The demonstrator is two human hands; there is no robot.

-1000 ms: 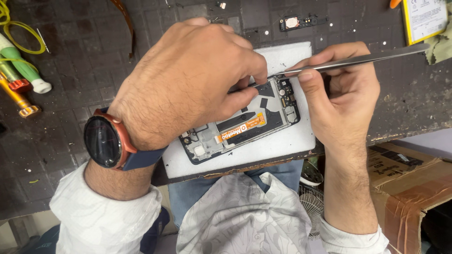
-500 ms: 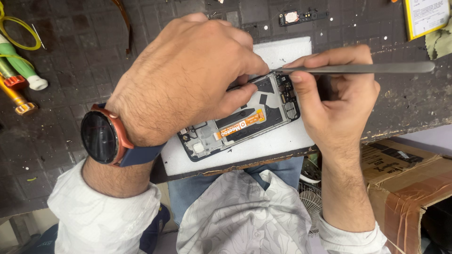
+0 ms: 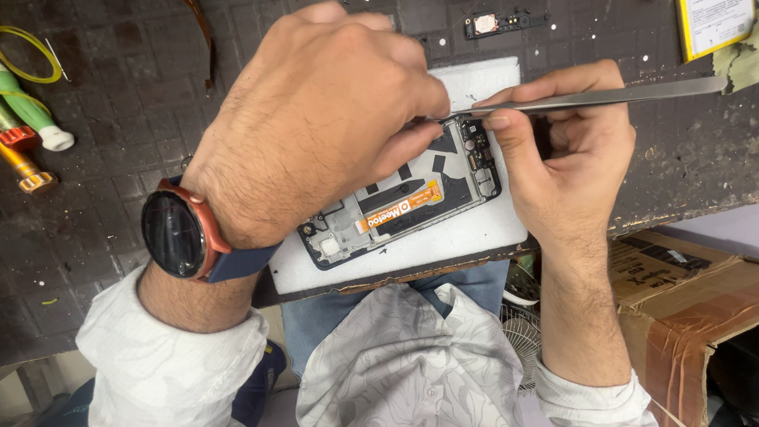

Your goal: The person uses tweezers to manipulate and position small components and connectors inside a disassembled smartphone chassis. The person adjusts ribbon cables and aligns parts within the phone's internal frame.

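Over the middle of the bench, the right hand (image 3: 569, 158) pinches tweezers (image 3: 601, 98) between thumb and forefinger, the other fingers curled under; the long steel shaft runs off to the right, and its tip meets the top edge of an opened phone (image 3: 411, 202). Whether the tip holds anything cannot be told. The left hand (image 3: 324, 119) lies knuckles-up across the phone's upper left, fingers bent down and pressed on it, with the fingertip ends just beside the tweezer tip. A round dark watch (image 3: 175, 235) with a reddish case and blue strap sits on that wrist, above a white sleeve.

The phone lies back-off and tilted on a white foam pad (image 3: 411, 253), showing black shielding, a small board at its right end and an orange flex strip along its middle. The pad rests at the near edge of a dark gridded mat (image 3: 103, 198).

Well apart at the far left lie a green-handled tool (image 3: 32, 111), a yellow one (image 3: 24, 170) and a yellow wire loop (image 3: 32, 59). A small loose part (image 3: 506, 22) sits beyond the pad. A yellow-edged flat pack (image 3: 715, 28) shows at the top right corner, and a cardboard box (image 3: 688, 300) stands below the bench on the right.
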